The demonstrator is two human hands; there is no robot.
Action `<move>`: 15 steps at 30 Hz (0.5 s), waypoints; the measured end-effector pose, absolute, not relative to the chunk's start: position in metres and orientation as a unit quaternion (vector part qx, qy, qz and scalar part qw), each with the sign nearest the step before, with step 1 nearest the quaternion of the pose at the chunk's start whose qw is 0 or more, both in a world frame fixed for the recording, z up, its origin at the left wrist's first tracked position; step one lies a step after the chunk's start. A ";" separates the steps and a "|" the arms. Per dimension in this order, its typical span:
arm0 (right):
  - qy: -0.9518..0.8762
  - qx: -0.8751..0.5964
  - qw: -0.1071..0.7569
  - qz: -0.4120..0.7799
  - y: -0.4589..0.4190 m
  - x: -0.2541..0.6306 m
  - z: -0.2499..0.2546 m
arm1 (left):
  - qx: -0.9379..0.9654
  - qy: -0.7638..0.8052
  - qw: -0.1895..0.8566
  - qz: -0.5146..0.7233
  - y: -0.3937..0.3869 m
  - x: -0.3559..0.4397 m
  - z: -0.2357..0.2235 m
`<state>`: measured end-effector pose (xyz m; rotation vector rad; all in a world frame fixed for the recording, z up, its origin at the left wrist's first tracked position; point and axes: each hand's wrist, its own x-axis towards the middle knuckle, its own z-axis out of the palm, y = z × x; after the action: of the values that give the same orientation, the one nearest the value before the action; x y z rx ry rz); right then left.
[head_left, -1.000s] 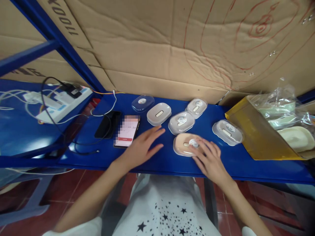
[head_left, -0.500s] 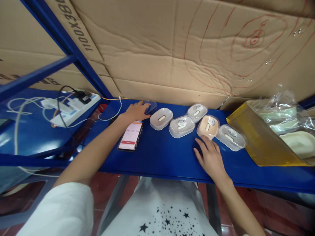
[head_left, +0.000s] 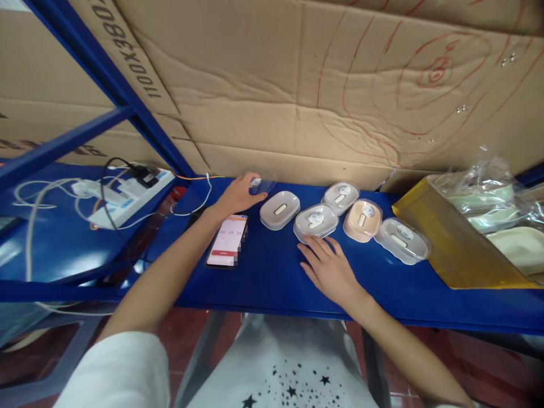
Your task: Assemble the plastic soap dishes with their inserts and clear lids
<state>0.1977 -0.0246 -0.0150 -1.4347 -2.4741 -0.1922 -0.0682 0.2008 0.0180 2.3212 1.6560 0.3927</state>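
Note:
My left hand (head_left: pixel 240 196) is closed around the edge of a clear plastic lid (head_left: pixel 267 182) with a round sticker, its near side tilted up off the shelf. A grey oval box without a lid (head_left: pixel 279 210), with a pale pill-shaped piece inside, lies just right of that hand. My right hand (head_left: pixel 330 268) is open, fingers spread, its fingertips at the front edge of a lidded grey box (head_left: pixel 315 222). Behind that box sits another lidded grey box (head_left: pixel 340 196). A peach lidded box (head_left: pixel 362 220) and a further grey lidded box (head_left: pixel 402 240) lie to the right.
A phone (head_left: pixel 228 241) showing a running timer lies below my left wrist. Cables and a power strip (head_left: pixel 131 198) are at the left. An open carton (head_left: pixel 442 238) with bagged pale dishes stands at the right. Cardboard (head_left: pixel 255 85) walls the back.
My right hand has moved left from the peach box to the middle grey box. My left hand has closed on the clear lid and lifted its edge.

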 end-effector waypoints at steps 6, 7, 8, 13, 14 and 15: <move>-0.812 -0.553 0.176 -0.066 -0.046 0.205 -0.021 | 0.820 0.517 0.154 0.190 0.154 -0.041 0.006; -0.805 -0.561 0.183 -0.065 -0.050 0.206 -0.022 | 0.822 0.513 0.156 0.190 0.149 -0.035 0.001; -0.800 -0.566 0.188 -0.064 -0.053 0.207 -0.024 | 0.824 0.510 0.157 0.190 0.145 -0.030 -0.004; -0.795 -0.573 0.194 -0.051 -0.065 0.210 -0.030 | 0.830 0.500 0.162 0.186 0.133 -0.015 -0.018; -0.794 -0.574 0.194 -0.048 -0.065 0.211 -0.031 | 0.833 0.496 0.163 0.185 0.130 -0.015 -0.018; -0.792 -0.576 0.195 -0.045 -0.066 0.211 -0.031 | 0.835 0.492 0.164 0.185 0.125 -0.016 -0.018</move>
<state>0.2111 -0.0659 -0.0313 -1.6154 -2.2199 -0.1254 -0.0159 0.1252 -0.0181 2.3801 1.4027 0.5264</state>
